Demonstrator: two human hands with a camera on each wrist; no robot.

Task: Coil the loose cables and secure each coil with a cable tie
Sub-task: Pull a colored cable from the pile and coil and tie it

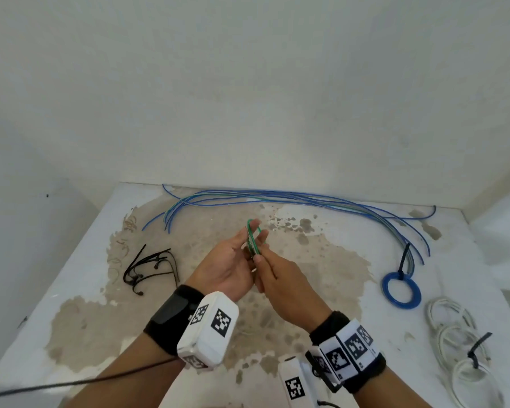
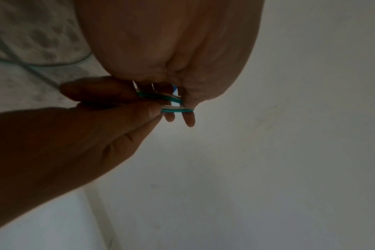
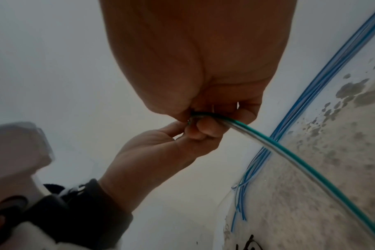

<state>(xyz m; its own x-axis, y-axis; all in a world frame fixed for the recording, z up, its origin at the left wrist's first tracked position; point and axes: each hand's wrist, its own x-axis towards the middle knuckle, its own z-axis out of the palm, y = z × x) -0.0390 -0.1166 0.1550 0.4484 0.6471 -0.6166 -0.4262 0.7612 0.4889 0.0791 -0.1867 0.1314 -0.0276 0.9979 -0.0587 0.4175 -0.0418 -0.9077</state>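
Green cable (image 1: 253,237): small coil held above the table (image 1: 83,278), between both hands, mid-scene.
Left hand (image 1: 230,267): palm up, fingers through the loops, coil wrapped round them.
Right hand (image 1: 280,285): thumb and fingers pinched on the green strand at the coil's near edge; in the right wrist view a tail runs from this pinch off toward the table.
Done: blue coil (image 1: 401,293) and white coil (image 1: 465,357), each with a black tie, on the right.
Remaining: loose blue cables (image 1: 292,198) along the wall; spare ties (image 1: 150,267) lie on the left.
Risk 1: springy wire; if the pinch eases, loops likely pop off the fingers.
Risk 2: reaching for a tie leaves 1 hand on the coil, which may unwind.
Risk 3: tail may snag, tightening loops.
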